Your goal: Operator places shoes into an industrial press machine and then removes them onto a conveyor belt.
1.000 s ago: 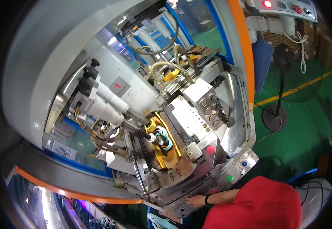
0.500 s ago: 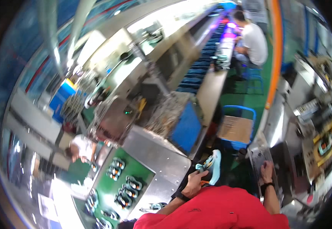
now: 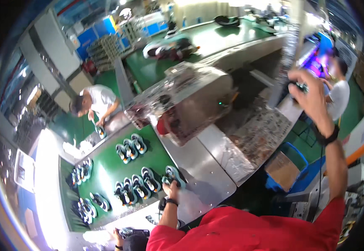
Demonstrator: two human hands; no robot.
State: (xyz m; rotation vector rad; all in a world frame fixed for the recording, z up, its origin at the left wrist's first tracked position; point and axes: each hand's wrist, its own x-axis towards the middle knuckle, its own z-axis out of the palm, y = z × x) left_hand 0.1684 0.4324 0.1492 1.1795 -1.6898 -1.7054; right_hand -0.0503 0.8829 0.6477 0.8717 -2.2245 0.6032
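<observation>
My left hand (image 3: 171,190) grips the heel end of a dark and light-blue sneaker (image 3: 174,173), at the right edge of a green work surface (image 3: 106,154). Beside it stands a row of several similar sneakers (image 3: 136,186), with more behind and to the left. My right hand (image 3: 311,96) is raised at the upper right, fingers curved and thumb apart. A small dark thing shows between its fingers and thumb, apparently behind the hand on the conveyor.
A foil-covered machine (image 3: 198,100) stands ahead, with a steel plate (image 3: 207,163) before it. A co-worker (image 3: 98,102) handles a shoe at the left; another person (image 3: 339,90) sits at the upper right. A blue chair with cardboard (image 3: 282,169) stands right. Someone's hand (image 3: 118,237) shows lower left.
My view has swung left. My left hand has brought the sneaker from in front of my body to the green surface's edge. My right hand has risen from the bench at the right.
</observation>
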